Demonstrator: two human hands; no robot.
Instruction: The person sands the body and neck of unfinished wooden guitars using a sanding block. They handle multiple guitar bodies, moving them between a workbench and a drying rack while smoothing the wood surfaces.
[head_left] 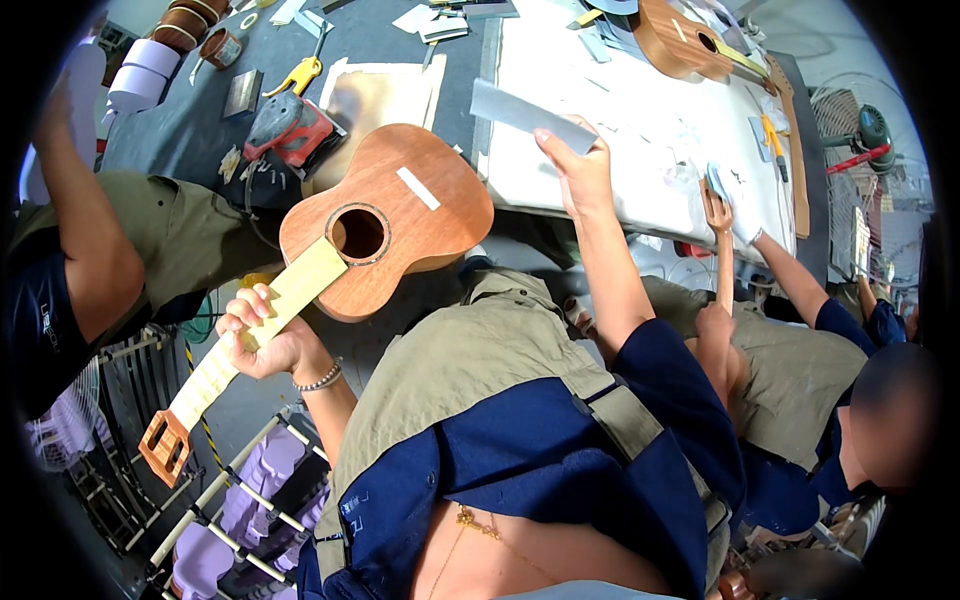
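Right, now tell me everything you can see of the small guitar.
The small guitar has a brown, wood-grained body, a round sound hole with a dark ring, and a white strip across its front. Pale yellow covering, like tape, lies along the neck; the headstock has two long slots. No strings show. It slants, front to the camera, headstock toward the lower left. The left hand holds the neck. Whether the body touches the bench is unclear.
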